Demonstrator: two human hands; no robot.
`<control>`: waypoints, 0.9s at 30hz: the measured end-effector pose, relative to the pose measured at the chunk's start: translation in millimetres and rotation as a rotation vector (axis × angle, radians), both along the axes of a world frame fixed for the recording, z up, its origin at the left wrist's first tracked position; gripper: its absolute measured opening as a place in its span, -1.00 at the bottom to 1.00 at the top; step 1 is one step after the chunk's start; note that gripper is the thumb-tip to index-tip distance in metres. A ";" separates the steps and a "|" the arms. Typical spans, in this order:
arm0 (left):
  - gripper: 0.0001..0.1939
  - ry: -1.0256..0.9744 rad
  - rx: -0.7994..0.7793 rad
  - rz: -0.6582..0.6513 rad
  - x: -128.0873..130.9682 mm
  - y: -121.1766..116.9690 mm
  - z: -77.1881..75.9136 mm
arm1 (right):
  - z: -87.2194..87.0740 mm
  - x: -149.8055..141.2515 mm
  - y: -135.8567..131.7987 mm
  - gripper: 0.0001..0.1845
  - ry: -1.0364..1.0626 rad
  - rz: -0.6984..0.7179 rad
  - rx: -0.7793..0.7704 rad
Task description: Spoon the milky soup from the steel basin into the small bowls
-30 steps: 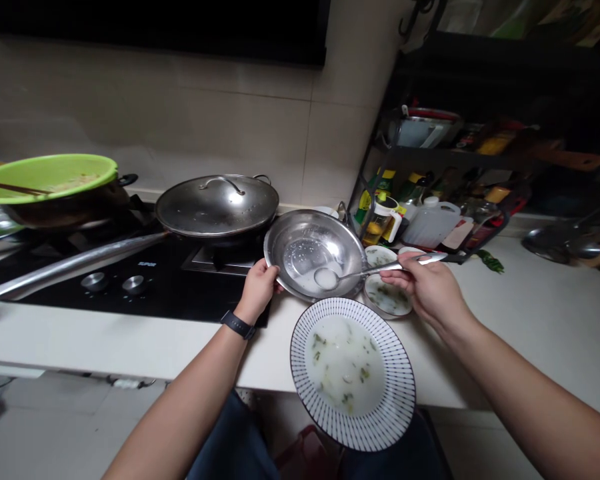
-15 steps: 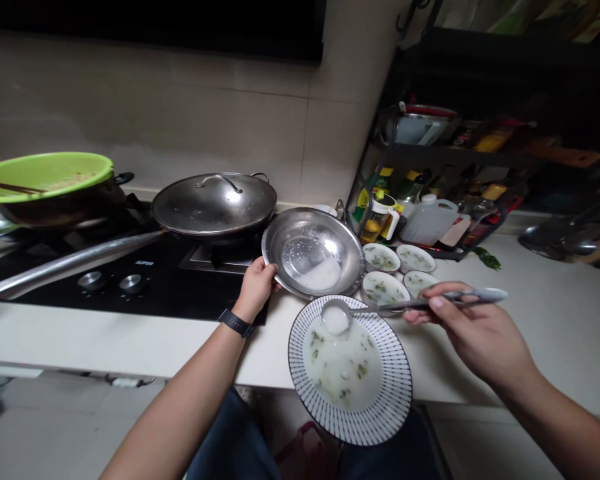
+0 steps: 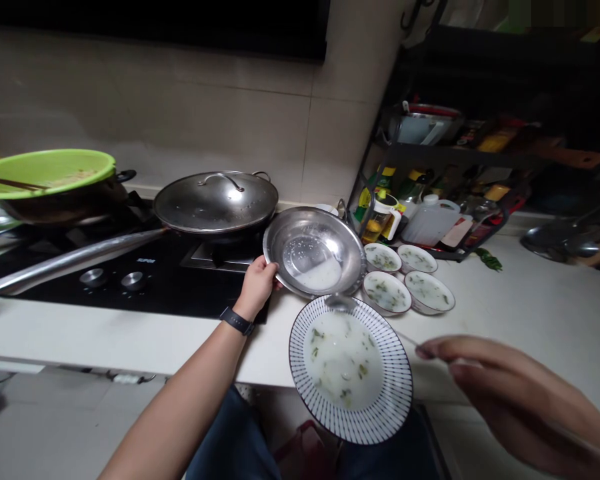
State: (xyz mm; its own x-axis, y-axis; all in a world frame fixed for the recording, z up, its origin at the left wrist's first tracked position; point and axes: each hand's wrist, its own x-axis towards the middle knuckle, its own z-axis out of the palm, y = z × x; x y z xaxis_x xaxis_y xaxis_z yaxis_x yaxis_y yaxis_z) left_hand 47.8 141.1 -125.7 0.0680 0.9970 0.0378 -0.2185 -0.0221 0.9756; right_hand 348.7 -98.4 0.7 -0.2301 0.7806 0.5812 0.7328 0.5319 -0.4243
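Observation:
My left hand (image 3: 259,283), with a dark watch on the wrist, grips the rim of a steel basin (image 3: 280,230). The basin is tilted toward me, and cloudy white liquid pools at its lower side. My right hand (image 3: 475,373), smeared by motion, is closed round the handle of a ladle (image 3: 340,303). The ladle's bowl is blurred over the far rim of a patterned plate (image 3: 397,393). White soup with green leafy bits fills the plate's middle. Beyond the right hand stand several small bowls of similar soup, among them a near right bowl (image 3: 430,292).
A lidded wok (image 3: 217,203) sits on the black gas hob (image 3: 165,287), its long handle reaching left. A green basin (image 3: 55,167) with chopsticks rests on a pot at far left. A rack (image 3: 435,152) of bottles stands at the back right on the white counter (image 3: 530,320).
My right hand has moved down and to the right with the ladle. The ladle's bowl has tilted and shifted up to the plate's far rim. My left hand keeps the basin nearly still.

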 end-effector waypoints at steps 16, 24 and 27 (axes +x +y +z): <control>-0.89 0.012 -0.015 -0.012 -0.2 1.5 -2.5 | -72.0 -2.4 148.2 -0.65 0.566 -0.345 -0.245; -0.88 0.013 -0.014 -0.012 -0.2 1.1 -0.8 | -60.6 -13.5 158.9 -0.83 1.195 -0.456 -0.442; -0.88 0.013 -0.009 -0.012 0.0 1.1 -1.2 | -51.9 -15.1 154.3 -0.84 1.236 -0.435 -0.447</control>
State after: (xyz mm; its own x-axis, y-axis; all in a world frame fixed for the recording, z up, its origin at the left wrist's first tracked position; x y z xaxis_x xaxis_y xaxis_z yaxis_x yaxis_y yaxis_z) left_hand 47.8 142.2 -127.0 0.0806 0.9963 0.0281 -0.2062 -0.0109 0.9785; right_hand 333.6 55.8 -51.2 0.5535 0.8281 -0.0890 -0.1703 0.0080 -0.9854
